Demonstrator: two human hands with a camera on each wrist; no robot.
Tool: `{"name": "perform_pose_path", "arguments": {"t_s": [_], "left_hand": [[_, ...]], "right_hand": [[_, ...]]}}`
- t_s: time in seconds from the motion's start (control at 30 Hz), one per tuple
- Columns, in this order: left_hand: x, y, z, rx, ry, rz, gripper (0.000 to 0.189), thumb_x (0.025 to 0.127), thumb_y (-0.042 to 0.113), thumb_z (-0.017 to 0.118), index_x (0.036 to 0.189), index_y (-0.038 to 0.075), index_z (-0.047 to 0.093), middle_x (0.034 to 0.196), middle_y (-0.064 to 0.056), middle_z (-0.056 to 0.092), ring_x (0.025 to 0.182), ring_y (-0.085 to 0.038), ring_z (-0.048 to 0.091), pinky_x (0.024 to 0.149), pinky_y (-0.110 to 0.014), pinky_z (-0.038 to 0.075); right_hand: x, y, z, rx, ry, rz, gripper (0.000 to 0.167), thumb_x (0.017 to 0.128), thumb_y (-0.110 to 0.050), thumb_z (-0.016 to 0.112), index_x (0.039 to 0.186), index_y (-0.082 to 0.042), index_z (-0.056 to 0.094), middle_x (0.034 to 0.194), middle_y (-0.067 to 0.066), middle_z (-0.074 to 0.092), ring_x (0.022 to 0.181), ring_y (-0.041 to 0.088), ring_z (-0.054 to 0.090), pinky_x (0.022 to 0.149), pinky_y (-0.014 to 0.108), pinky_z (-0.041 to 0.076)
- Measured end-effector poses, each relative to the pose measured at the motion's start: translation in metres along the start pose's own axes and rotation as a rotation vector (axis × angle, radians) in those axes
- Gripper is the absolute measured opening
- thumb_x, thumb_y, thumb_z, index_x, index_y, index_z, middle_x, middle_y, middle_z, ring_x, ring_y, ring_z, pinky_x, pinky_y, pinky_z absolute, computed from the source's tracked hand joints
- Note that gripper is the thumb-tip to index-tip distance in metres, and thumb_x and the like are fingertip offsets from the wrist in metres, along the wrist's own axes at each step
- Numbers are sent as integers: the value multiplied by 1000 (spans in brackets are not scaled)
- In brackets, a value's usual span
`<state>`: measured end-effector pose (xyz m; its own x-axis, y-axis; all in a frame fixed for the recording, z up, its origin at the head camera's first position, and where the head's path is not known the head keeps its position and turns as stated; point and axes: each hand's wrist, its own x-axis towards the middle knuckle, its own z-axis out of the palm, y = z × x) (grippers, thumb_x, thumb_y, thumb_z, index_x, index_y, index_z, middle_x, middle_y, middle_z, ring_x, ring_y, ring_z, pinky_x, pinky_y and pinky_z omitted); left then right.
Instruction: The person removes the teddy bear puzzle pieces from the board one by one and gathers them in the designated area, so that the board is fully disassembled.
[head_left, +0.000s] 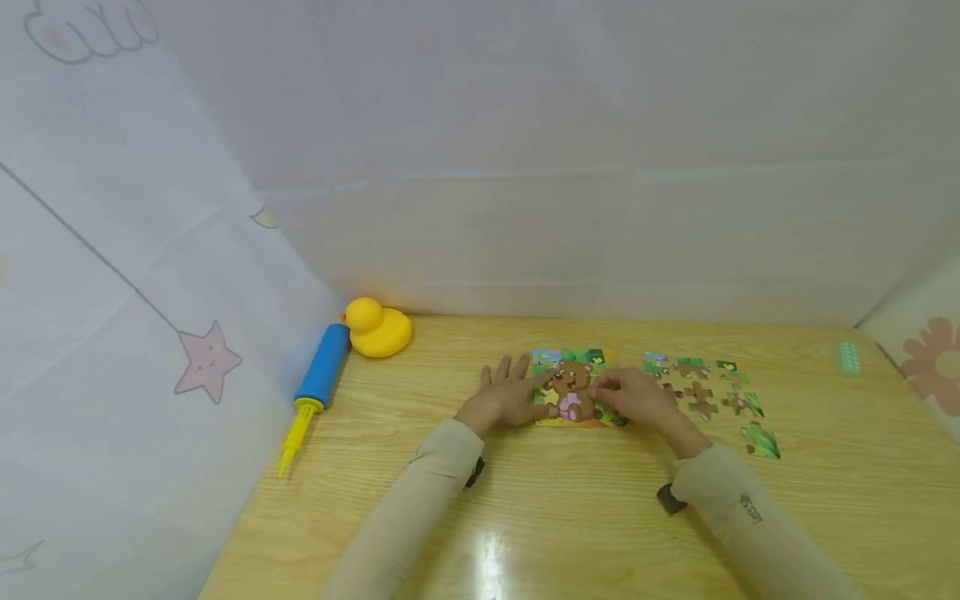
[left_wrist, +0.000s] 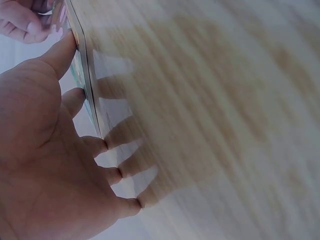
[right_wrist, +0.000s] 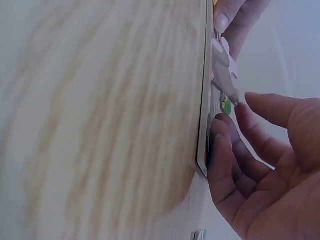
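A bear jigsaw puzzle (head_left: pixel 574 379) lies flat on the table in the head view. My left hand (head_left: pixel 510 400) spreads its fingers at the puzzle's left side. In the left wrist view its thumb (left_wrist: pixel 64 52) and index finger press the board's edge, while the other fingertips rest on the table. Over the right part of the picture, my right hand (head_left: pixel 633 396) pinches a puzzle piece (right_wrist: pixel 226 82) by its edge. That piece tilts up from the board in the right wrist view, with the thumb and index fingertips at its raised edge and the other fingers curled by the board.
Several loose puzzle pieces (head_left: pixel 701 400) lie spread to the right of the board. A yellow rubber duck (head_left: pixel 382 332) and a blue hand pump (head_left: pixel 324 367) with a yellow nozzle are at the back left. A small light-green studded object (head_left: pixel 849 358) lies far right, near the wall.
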<state>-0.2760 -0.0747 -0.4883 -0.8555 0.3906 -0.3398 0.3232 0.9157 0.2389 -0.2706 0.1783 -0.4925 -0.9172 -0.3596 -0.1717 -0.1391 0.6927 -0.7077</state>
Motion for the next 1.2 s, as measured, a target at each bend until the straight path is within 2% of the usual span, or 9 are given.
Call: {"name": "perform_pose_path", "arguments": {"t_s": [0.07, 0.13, 0.4, 0.73, 0.93, 1.03, 1.2], "left_hand": [[1, -1, 0, 3, -1, -1, 76, 95, 73, 44, 160, 48, 14, 173, -10, -3, 158, -42, -4, 122, -71, 2], [1, -1, 1, 4, -1, -4, 76, 95, 73, 43, 160, 49, 14, 173, -9, -2, 158, -42, -4, 122, -70, 3], [1, -1, 1, -1, -4, -12, 76, 95, 73, 45, 160, 49, 14, 173, -8, -3, 158, -41, -4, 122, -70, 2], [-2, 0, -1, -7, -10, -1, 75, 96, 71, 44, 161, 47, 14, 173, -8, -5, 158, -41, -7, 122, -70, -1], [-1, 0, -1, -5, -8, 0, 75, 96, 71, 44, 160, 48, 14, 173, -8, -4, 158, -40, -7, 123, -70, 0], [-1, 0, 0, -8, -11, 0, 75, 96, 71, 45, 160, 47, 15, 173, -8, -4, 158, -40, -7, 123, -70, 0], [-3, -2, 1, 4, -5, 5, 75, 96, 71, 44, 160, 47, 14, 173, -9, -3, 158, -41, -5, 122, -70, 1]], "right_hand": [[0, -2, 2, 38, 1, 4, 17, 101, -22, 62, 106, -8, 71, 95, 6, 73, 72, 15, 58, 59, 29, 47], [-1, -4, 3, 87, -5, 6, 14, 100, -18, 64, 105, -6, 69, 101, 11, 75, 76, 18, 62, 62, 31, 49], [2, 0, 4, 209, -18, 42, 17, 99, -16, 63, 109, -3, 66, 99, 10, 77, 83, 18, 67, 69, 33, 56], [-2, 24, -4, 448, -21, 106, 36, 103, -16, 57, 133, 3, 58, 114, 16, 70, 89, 18, 71, 82, 34, 63], [-16, 38, -15, 498, -14, 145, 45, 104, -20, 57, 141, 5, 53, 126, 19, 65, 93, 16, 71, 84, 31, 62], [-23, 46, -23, 504, -18, 120, 48, 105, -20, 56, 144, 8, 49, 132, 23, 61, 94, 16, 71, 85, 32, 62], [-36, 58, -37, 481, 31, 88, 50, 107, -23, 54, 145, 9, 48, 137, 28, 54, 94, 15, 72, 85, 33, 62]]}}
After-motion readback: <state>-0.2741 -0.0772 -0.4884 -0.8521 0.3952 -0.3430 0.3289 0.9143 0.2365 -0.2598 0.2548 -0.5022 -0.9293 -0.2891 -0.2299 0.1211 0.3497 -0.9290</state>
